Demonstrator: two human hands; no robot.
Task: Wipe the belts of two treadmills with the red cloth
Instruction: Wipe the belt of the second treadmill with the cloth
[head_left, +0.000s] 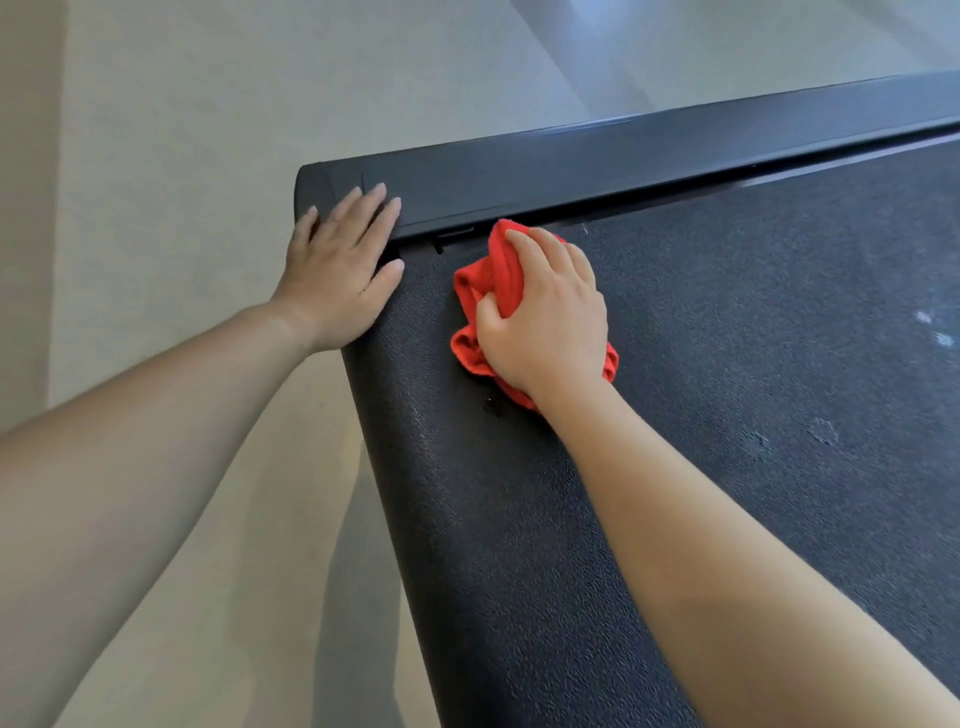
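A black, textured treadmill belt (727, 364) fills the right and lower part of the view. My right hand (545, 317) grips a bunched red cloth (488, 280) and presses it on the belt near the belt's far left corner, close to the side rail. My left hand (343, 265) lies flat with straight fingers on the corner of the treadmill, where the smooth black side rail (623, 166) meets the rear end. Pale dusty marks (935, 327) show on the belt at the right.
A pale beige floor (182, 156) lies to the left of and beyond the treadmill. The treadmill's rear edge (374, 441) runs diagonally down toward the bottom of the view. A grey band crosses the floor at the top right.
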